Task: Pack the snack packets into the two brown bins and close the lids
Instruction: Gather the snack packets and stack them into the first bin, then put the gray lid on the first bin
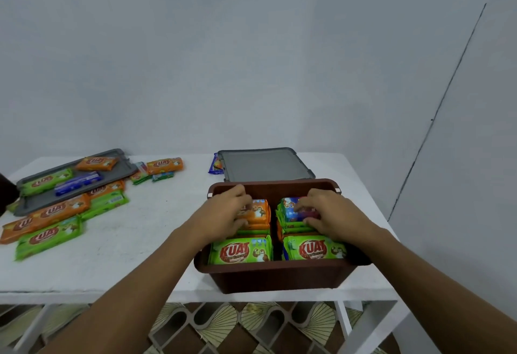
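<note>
A brown bin (277,275) stands open at the table's front right, filled with stacks of snack packets. Green packets (241,251) lie on top at its near side. My left hand (226,213) rests inside on an orange packet (258,209) at the back left. My right hand (327,213) presses on a blue packet (291,209) atop the back right stack. A grey lid (264,164) lies flat behind the bin. Only one brown bin is in view.
On the left of the white table (145,230), a second grey lid (117,170) holds several packets. More orange and green packets (53,232) lie loose around it. A blue packet (214,164) peeks out beside the far lid. Wall close behind.
</note>
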Tool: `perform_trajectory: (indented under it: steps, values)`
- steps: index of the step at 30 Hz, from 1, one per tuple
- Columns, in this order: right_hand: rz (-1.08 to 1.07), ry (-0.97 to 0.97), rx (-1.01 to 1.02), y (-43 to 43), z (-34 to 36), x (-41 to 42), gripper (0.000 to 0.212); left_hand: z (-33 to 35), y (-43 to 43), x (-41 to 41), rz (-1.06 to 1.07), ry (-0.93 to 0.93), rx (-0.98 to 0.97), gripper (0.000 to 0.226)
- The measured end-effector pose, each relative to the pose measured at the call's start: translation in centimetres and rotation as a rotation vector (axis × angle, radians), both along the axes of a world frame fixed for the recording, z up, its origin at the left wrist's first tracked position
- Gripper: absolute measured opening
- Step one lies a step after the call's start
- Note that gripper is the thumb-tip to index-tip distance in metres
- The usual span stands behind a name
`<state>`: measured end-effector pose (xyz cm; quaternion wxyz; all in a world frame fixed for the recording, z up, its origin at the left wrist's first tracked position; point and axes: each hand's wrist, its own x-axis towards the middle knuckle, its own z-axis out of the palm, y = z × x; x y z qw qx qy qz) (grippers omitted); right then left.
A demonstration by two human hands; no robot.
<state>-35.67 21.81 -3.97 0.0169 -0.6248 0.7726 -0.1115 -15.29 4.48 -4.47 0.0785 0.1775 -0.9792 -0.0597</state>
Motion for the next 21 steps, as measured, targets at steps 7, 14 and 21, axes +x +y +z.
perform_trajectory:
  steps: [7, 14, 21]
  values:
    - [0.012, 0.138, 0.056, -2.7, 1.1, -1.2, 0.025, 0.8, -2.5, -1.0, -0.005, -0.11, -0.051, 0.032]
    - [-0.087, -0.089, -0.124, -6.9, 2.1, -4.2, 0.008, 1.9, -7.3, -2.0, 0.086, 0.342, 0.116, 0.015]
    - [-0.203, -0.275, -0.116, -12.6, 2.0, -9.0, 0.006, 0.4, -14.5, -5.5, 0.27, 0.282, 0.261, 0.011]
